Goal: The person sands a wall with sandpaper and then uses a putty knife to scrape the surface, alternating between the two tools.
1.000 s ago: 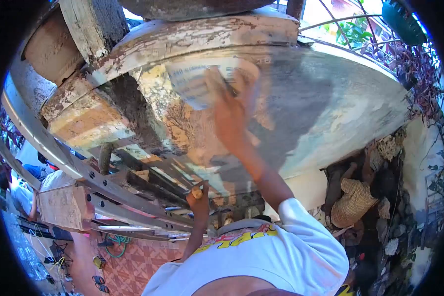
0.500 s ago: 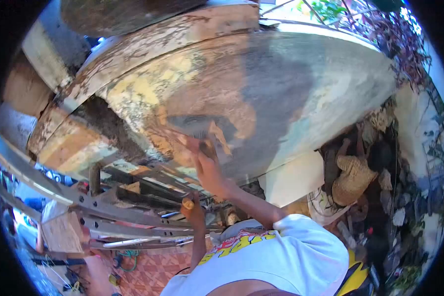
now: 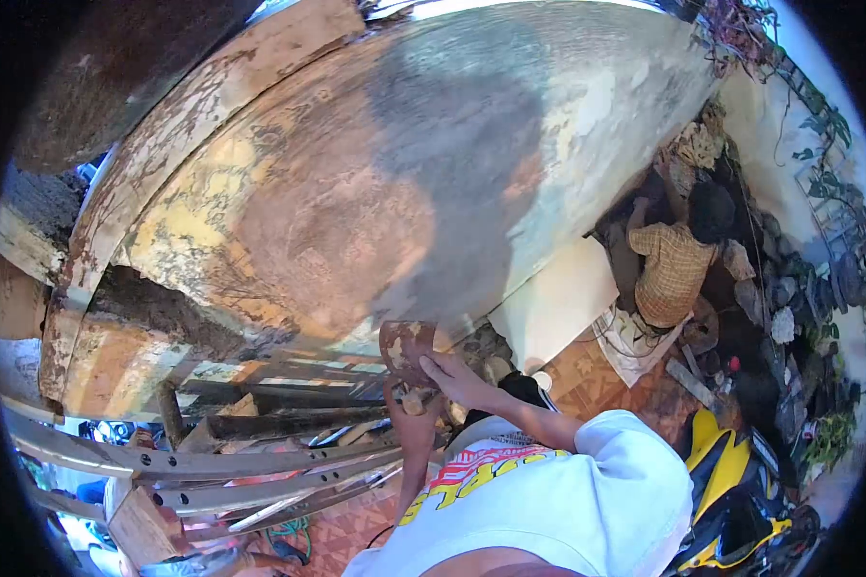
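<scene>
In front of my chest, my right hand (image 3: 455, 382) grips the edge of a curled brown piece of sandpaper (image 3: 404, 344) with pale worn patches. Just below it, my left hand (image 3: 412, 423) is closed around a wooden handle (image 3: 415, 401); the rest of that tool is hidden. The two hands are close together, at the lower edge of a large curved boat hull (image 3: 327, 231). Its surface has yellow, brown and grey patches, and a shadow falls across it. Neither hand touches the hull's side.
Metal rails (image 3: 279, 466) and timbers run below the hull at left. A person in a checked shirt (image 3: 674, 274) crouches at right beside a white board (image 3: 563, 298). A yellow and black motorbike (image 3: 722, 471) stands at lower right. Plants hang along the wall (image 3: 755, 144).
My right hand has come down off the hull surface with the sandpaper to beside my left hand. My view has turned to the right and down.
</scene>
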Demonstrator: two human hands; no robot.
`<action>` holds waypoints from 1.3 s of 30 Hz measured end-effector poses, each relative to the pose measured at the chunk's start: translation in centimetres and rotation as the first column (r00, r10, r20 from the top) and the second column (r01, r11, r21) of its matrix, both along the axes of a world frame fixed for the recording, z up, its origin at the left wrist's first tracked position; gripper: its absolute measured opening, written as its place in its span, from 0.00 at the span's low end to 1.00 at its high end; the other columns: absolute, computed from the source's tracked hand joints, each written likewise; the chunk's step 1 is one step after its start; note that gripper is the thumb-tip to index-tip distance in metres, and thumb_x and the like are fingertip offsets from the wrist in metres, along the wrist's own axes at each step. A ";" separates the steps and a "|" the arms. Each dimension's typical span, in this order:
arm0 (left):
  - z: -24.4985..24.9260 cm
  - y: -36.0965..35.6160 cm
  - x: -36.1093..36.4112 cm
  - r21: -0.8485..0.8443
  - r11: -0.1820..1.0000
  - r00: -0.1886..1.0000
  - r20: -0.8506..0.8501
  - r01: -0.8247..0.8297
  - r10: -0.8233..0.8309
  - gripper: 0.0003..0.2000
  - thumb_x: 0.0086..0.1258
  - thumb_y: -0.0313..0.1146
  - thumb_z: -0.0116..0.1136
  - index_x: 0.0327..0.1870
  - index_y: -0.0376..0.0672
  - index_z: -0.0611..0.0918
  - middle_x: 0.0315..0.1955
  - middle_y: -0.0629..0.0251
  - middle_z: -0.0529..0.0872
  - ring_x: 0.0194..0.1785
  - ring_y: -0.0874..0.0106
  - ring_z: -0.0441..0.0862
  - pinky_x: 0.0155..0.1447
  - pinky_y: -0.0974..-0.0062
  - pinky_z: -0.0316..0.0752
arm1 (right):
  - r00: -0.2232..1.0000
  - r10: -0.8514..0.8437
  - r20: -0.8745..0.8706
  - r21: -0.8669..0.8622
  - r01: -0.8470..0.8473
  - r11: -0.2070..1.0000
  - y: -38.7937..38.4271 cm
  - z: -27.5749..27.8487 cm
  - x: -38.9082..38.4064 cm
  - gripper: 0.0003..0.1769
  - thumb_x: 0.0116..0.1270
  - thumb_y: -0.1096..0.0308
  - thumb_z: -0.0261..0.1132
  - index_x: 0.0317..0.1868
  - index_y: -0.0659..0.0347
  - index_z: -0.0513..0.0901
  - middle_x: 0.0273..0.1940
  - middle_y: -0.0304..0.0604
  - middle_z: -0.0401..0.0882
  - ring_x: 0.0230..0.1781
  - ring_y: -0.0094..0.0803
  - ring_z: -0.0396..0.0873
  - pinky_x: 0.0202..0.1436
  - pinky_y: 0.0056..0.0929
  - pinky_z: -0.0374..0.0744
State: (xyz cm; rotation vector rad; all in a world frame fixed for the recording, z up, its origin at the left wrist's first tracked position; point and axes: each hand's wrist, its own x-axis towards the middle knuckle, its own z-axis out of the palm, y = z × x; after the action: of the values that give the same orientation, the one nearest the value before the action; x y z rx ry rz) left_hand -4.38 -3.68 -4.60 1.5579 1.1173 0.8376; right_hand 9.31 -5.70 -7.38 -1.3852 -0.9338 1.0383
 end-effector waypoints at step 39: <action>1.7 -0.8 9.7 -0.093 0.881 0.882 0.135 0.465 -0.451 0.49 0.48 0.29 0.77 0.72 0.41 0.58 0.60 0.49 0.74 0.59 0.63 0.78 0.59 0.67 0.78 | 0.963 -0.044 -0.267 0.129 0.081 0.988 -7.3 1.4 9.8 0.28 0.62 0.58 0.72 0.57 0.60 0.71 0.61 0.47 0.67 0.66 0.37 0.66 0.67 0.39 0.68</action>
State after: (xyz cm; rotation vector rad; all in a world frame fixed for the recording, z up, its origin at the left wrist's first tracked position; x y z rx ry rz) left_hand 5.35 -4.44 -2.94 1.5639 0.6614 0.5121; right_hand 19.09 -13.03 -5.98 -1.1223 -0.7453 1.0594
